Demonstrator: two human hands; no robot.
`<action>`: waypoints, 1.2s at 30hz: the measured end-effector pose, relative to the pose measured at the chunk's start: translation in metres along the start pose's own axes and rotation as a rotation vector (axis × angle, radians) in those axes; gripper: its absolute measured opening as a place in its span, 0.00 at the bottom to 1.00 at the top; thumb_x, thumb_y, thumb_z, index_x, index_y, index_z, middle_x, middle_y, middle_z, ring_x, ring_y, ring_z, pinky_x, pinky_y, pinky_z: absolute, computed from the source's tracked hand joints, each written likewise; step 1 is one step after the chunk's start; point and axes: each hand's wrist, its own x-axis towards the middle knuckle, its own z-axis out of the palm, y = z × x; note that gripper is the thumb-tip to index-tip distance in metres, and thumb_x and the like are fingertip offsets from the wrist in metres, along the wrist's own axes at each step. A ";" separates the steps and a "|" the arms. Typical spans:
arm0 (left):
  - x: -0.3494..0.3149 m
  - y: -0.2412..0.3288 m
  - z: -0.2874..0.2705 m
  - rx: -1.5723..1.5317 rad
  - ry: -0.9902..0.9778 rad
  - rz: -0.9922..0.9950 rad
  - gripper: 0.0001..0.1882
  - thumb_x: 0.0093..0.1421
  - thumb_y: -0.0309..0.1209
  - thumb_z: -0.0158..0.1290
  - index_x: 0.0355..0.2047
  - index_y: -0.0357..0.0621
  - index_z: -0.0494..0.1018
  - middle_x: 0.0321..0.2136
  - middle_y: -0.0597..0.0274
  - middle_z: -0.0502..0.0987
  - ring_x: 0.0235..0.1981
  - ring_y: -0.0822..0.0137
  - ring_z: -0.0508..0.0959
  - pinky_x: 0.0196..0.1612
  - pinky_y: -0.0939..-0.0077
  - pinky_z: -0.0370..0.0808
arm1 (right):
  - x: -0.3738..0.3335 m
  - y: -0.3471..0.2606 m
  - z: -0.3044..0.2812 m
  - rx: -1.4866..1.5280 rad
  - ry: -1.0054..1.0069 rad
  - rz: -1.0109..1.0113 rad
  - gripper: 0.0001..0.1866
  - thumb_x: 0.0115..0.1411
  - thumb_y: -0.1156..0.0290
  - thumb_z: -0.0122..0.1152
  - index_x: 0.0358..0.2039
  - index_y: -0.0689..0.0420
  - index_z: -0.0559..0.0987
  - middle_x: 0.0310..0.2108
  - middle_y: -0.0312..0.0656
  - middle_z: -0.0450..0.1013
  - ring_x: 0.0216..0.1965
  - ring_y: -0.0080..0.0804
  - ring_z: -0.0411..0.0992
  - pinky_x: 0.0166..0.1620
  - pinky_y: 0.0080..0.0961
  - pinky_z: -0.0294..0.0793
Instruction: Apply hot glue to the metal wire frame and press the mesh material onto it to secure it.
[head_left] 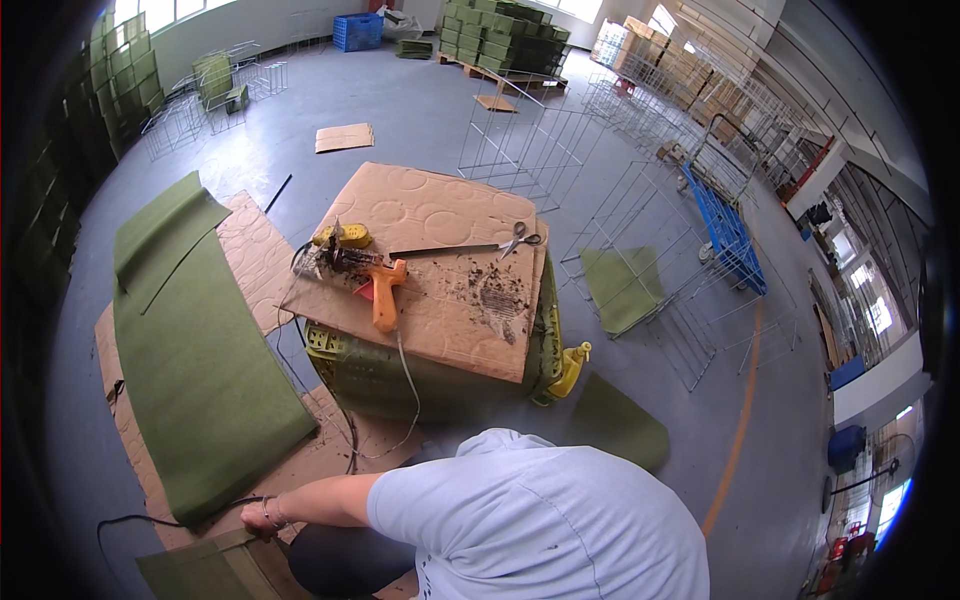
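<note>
My right hand (260, 517), with a bracelet at its wrist, reaches down at the lower left. Its fingers are closed on the edge of a folded green felt piece (205, 570), which the lower rim cuts off. My left hand does not show. Beyond my right hand a long green felt sheet (205, 370) lies on flattened cardboard (255, 240), with a folded flap at its far end. On the cardboard-topped stand ahead lie an orange glue gun (385, 295), a yellow power strip (342, 236), scissors (520, 240) and a dark strip (440, 250).
Wire frames (640, 250) stand to the right, near a blue cart (725, 220). A yellow bottle (570, 368) is beside the stand, and green sheets (622, 285) lie on the floor. Cables (352, 440) trail around the stand. Stacked green boxes (500, 38) rise behind.
</note>
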 end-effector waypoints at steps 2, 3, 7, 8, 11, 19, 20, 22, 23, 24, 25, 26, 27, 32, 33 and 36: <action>-0.007 -0.008 -0.001 0.010 0.010 -0.021 0.21 0.56 0.36 0.49 0.43 0.29 0.67 0.42 0.49 0.72 0.38 0.62 0.72 0.44 0.67 0.68 | -0.002 0.001 -0.002 0.042 -0.004 0.000 0.08 0.35 0.72 0.67 0.19 0.58 0.78 0.15 0.42 0.73 0.22 0.35 0.74 0.27 0.32 0.71; -0.011 -0.012 -0.002 0.016 0.016 -0.033 0.21 0.56 0.36 0.49 0.43 0.29 0.67 0.42 0.49 0.72 0.38 0.62 0.72 0.44 0.67 0.68 | -0.002 0.001 -0.002 0.083 -0.005 0.000 0.08 0.35 0.72 0.67 0.18 0.58 0.78 0.16 0.43 0.73 0.22 0.35 0.73 0.27 0.32 0.71; -0.025 -0.022 -0.006 0.040 0.027 -0.074 0.21 0.55 0.36 0.50 0.43 0.29 0.67 0.41 0.49 0.72 0.37 0.62 0.72 0.43 0.67 0.68 | -0.001 0.013 0.009 0.023 0.053 0.031 0.12 0.33 0.69 0.69 0.20 0.59 0.78 0.21 0.47 0.73 0.26 0.41 0.73 0.30 0.34 0.70; -0.029 -0.025 -0.009 0.047 0.036 -0.087 0.21 0.55 0.36 0.50 0.42 0.29 0.67 0.41 0.49 0.72 0.36 0.62 0.72 0.42 0.67 0.69 | 0.001 0.014 0.010 0.028 0.052 0.034 0.14 0.32 0.68 0.69 0.21 0.60 0.78 0.22 0.49 0.73 0.28 0.44 0.73 0.32 0.36 0.70; -0.041 -0.035 -0.018 0.072 0.060 -0.124 0.21 0.55 0.36 0.50 0.42 0.29 0.68 0.40 0.49 0.73 0.36 0.62 0.72 0.42 0.67 0.69 | 0.002 0.016 0.017 0.076 0.103 0.061 0.14 0.31 0.69 0.69 0.21 0.61 0.77 0.22 0.50 0.73 0.28 0.45 0.73 0.32 0.36 0.70; -0.069 -0.045 -0.030 0.108 0.142 -0.227 0.20 0.55 0.36 0.51 0.40 0.29 0.69 0.39 0.49 0.73 0.34 0.62 0.73 0.40 0.67 0.70 | -0.001 0.029 0.034 0.154 0.217 -0.037 0.16 0.31 0.71 0.68 0.25 0.59 0.76 0.23 0.50 0.73 0.29 0.45 0.72 0.34 0.36 0.70; -0.072 -0.045 -0.032 0.112 0.149 -0.237 0.20 0.55 0.36 0.51 0.40 0.29 0.69 0.39 0.49 0.73 0.33 0.62 0.73 0.40 0.67 0.70 | -0.001 0.032 0.035 0.148 0.221 -0.035 0.17 0.31 0.70 0.69 0.25 0.59 0.76 0.24 0.50 0.73 0.30 0.45 0.72 0.34 0.36 0.70; -0.076 -0.047 -0.036 0.119 0.162 -0.257 0.20 0.54 0.36 0.52 0.40 0.29 0.69 0.39 0.49 0.74 0.33 0.62 0.73 0.39 0.67 0.71 | -0.002 0.039 0.036 0.167 0.184 0.013 0.17 0.31 0.69 0.69 0.25 0.59 0.76 0.24 0.49 0.73 0.30 0.45 0.72 0.34 0.36 0.70; -0.078 -0.049 -0.037 0.121 0.167 -0.267 0.20 0.54 0.36 0.52 0.40 0.29 0.69 0.38 0.49 0.74 0.33 0.63 0.74 0.39 0.67 0.71 | -0.002 0.042 0.036 0.185 0.153 0.066 0.17 0.32 0.69 0.69 0.25 0.59 0.76 0.24 0.49 0.73 0.30 0.45 0.72 0.33 0.36 0.70; -0.080 -0.051 -0.038 0.122 0.168 -0.277 0.20 0.54 0.36 0.52 0.39 0.29 0.70 0.38 0.49 0.74 0.32 0.63 0.74 0.39 0.67 0.71 | -0.006 0.046 0.036 0.183 0.172 0.079 0.14 0.32 0.67 0.68 0.21 0.59 0.77 0.21 0.49 0.72 0.27 0.46 0.72 0.32 0.35 0.70; -0.079 -0.051 -0.044 0.133 0.184 -0.278 0.20 0.54 0.36 0.52 0.39 0.29 0.70 0.38 0.49 0.74 0.32 0.63 0.74 0.39 0.67 0.71 | -0.004 0.047 0.035 0.187 0.173 0.064 0.14 0.32 0.67 0.68 0.21 0.59 0.77 0.21 0.49 0.72 0.27 0.46 0.72 0.32 0.35 0.70; -0.077 -0.051 -0.050 0.146 0.199 -0.279 0.20 0.54 0.36 0.52 0.39 0.29 0.70 0.38 0.49 0.74 0.32 0.63 0.74 0.38 0.67 0.71 | -0.004 0.048 0.034 0.134 0.181 0.075 0.13 0.33 0.66 0.67 0.19 0.59 0.77 0.20 0.49 0.72 0.26 0.45 0.72 0.31 0.35 0.70; -0.076 -0.052 -0.056 0.160 0.212 -0.282 0.20 0.54 0.36 0.52 0.39 0.29 0.70 0.38 0.49 0.74 0.32 0.63 0.74 0.38 0.67 0.71 | -0.002 0.048 0.035 0.084 0.189 0.086 0.12 0.33 0.65 0.67 0.16 0.59 0.76 0.19 0.49 0.72 0.24 0.45 0.72 0.29 0.35 0.70; -0.124 -0.072 -0.120 0.240 0.345 -0.412 0.20 0.54 0.37 0.53 0.38 0.29 0.71 0.37 0.49 0.74 0.30 0.63 0.74 0.37 0.67 0.72 | 0.020 0.021 0.055 -0.034 0.059 -0.058 0.06 0.35 0.70 0.59 0.13 0.59 0.75 0.16 0.51 0.70 0.20 0.45 0.70 0.24 0.36 0.69; -0.135 -0.073 -0.134 0.261 0.358 -0.433 0.20 0.54 0.37 0.53 0.38 0.29 0.71 0.37 0.49 0.75 0.30 0.63 0.74 0.37 0.67 0.72 | 0.019 0.034 0.051 -0.111 0.065 -0.084 0.04 0.36 0.73 0.55 0.13 0.59 0.75 0.16 0.52 0.70 0.19 0.45 0.70 0.24 0.37 0.69; -0.232 -0.080 -0.202 0.355 0.484 -0.589 0.20 0.54 0.37 0.53 0.37 0.29 0.71 0.36 0.49 0.75 0.29 0.63 0.75 0.36 0.67 0.73 | 0.020 0.081 0.050 -0.254 0.113 0.059 0.04 0.39 0.73 0.55 0.17 0.57 0.78 0.21 0.53 0.71 0.23 0.47 0.71 0.29 0.37 0.71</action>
